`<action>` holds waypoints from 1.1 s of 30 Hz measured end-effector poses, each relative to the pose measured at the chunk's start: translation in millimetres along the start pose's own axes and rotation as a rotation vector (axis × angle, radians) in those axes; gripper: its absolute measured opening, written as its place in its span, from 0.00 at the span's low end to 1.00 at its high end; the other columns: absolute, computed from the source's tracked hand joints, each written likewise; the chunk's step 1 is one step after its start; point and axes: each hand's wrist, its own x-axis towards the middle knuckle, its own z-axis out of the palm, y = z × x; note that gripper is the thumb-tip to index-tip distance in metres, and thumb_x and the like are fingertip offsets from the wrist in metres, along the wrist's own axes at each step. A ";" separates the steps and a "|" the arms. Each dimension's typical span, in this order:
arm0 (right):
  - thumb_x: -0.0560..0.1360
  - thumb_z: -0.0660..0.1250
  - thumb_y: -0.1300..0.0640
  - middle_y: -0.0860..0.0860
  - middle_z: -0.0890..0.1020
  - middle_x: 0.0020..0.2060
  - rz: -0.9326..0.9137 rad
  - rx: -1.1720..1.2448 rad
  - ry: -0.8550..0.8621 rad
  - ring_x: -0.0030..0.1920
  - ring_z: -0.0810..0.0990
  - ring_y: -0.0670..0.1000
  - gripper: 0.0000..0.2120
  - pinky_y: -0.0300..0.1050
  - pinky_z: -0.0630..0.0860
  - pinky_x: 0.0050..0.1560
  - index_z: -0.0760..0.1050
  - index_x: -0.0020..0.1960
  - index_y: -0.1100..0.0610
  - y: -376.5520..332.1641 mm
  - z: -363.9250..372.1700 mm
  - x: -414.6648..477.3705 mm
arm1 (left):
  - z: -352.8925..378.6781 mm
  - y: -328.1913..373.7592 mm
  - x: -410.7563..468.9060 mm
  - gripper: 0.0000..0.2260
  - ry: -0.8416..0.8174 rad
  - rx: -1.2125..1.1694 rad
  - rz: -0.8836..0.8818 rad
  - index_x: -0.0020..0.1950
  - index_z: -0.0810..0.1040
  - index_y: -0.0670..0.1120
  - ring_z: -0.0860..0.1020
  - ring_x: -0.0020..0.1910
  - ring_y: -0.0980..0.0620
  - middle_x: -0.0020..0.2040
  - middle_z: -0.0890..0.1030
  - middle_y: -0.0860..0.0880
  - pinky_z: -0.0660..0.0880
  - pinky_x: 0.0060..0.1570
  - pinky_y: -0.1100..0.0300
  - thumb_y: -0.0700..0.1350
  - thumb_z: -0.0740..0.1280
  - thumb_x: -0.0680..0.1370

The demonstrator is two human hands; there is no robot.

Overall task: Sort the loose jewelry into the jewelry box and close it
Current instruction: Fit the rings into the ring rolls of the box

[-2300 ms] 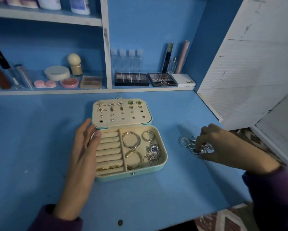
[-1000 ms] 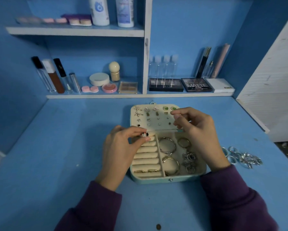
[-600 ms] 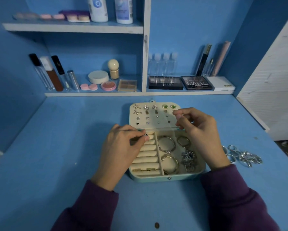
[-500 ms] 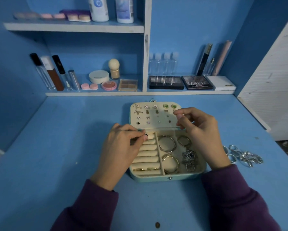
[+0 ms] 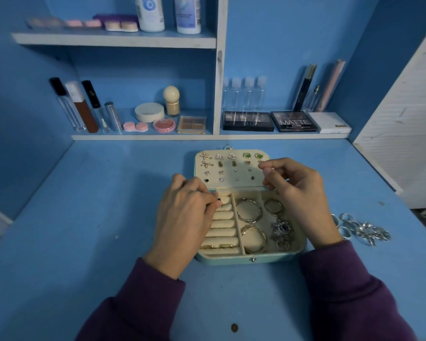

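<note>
While the left hand pinches a ring at the rolls, seat it squarely between two; right hand curled, hold unclear

Blue table, mint jewelry box with cream lining, purple sleeves, green earrings, silver rings

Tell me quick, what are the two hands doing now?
Left hand: pinches a small dark-stoned ring.
Right hand: fingers curled; whether it holds anything cannot be told.
</note>
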 end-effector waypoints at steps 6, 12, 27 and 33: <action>0.75 0.68 0.60 0.54 0.81 0.34 0.000 -0.077 -0.047 0.35 0.78 0.47 0.07 0.45 0.74 0.41 0.81 0.43 0.48 1.8 -10.5 1.7 | -1.4 1.3 0.1 0.04 -0.071 -0.051 -0.120 0.44 0.86 0.49 0.67 0.41 0.53 0.38 0.81 0.53 0.63 0.36 0.62 0.48 0.75 0.72; 0.74 0.69 0.58 0.46 0.82 0.36 0.007 -0.291 -0.087 0.33 0.75 0.43 0.08 0.37 0.72 0.37 0.81 0.42 0.46 6.3 -67.3 -4.8 | -1.2 5.9 -2.3 0.10 -0.057 -0.141 -0.256 0.53 0.84 0.48 0.72 0.46 0.49 0.45 0.83 0.49 0.68 0.41 0.58 0.49 0.71 0.74; 0.62 0.75 0.43 0.47 0.75 0.39 -0.235 -0.881 -0.319 0.41 0.71 0.49 0.11 0.31 0.63 0.46 0.79 0.37 0.49 39.1 -137.5 -35.7 | 19.9 97.4 23.5 0.10 -0.096 -0.273 0.167 0.49 0.84 0.48 0.70 0.46 0.52 0.43 0.83 0.53 0.65 0.47 0.62 0.47 0.68 0.71; 0.62 0.78 0.53 0.48 0.75 0.38 -0.292 -0.888 -0.268 0.40 0.72 0.52 0.08 0.40 0.68 0.46 0.79 0.33 0.50 47.0 -132.5 -37.6 | 44.0 126.6 45.2 0.15 -0.419 -0.217 0.307 0.68 0.74 0.49 0.69 0.60 0.49 0.60 0.78 0.51 0.64 0.59 0.59 0.46 0.61 0.81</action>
